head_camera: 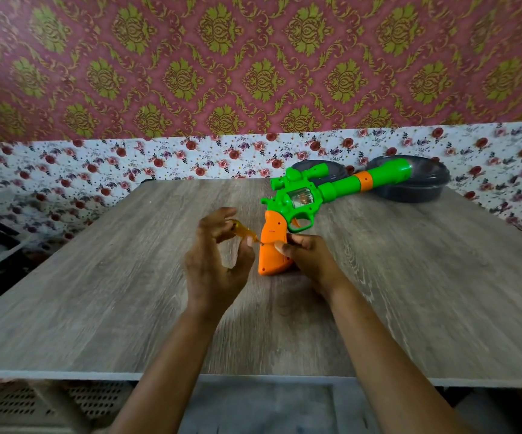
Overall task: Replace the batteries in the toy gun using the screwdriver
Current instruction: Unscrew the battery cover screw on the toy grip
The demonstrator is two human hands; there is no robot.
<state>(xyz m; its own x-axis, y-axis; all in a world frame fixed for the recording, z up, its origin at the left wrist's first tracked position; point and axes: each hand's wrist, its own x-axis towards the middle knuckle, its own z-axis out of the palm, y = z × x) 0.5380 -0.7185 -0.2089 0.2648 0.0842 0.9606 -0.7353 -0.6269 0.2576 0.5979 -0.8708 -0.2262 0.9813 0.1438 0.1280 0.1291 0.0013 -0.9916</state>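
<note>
On the wood-grain counter [96, 308], the curved orange grip of the glossy toy gun [325, 191] is clasped by the right hand [303, 255], a translucent amber screwdriver [244, 231] by the left hand [215, 264].

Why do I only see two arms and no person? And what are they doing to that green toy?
The camera is worn on the person's head and looks down, so you see their arms the way they see them. There is only this one picture. On the wooden table lies a green and orange toy gun. The right hand holds its orange handle steady. The left hand pinches a small yellow screwdriver, with the tip against that handle, probably at a screw on the battery cover. Behind the gun sit two dark round dishes.
</note>
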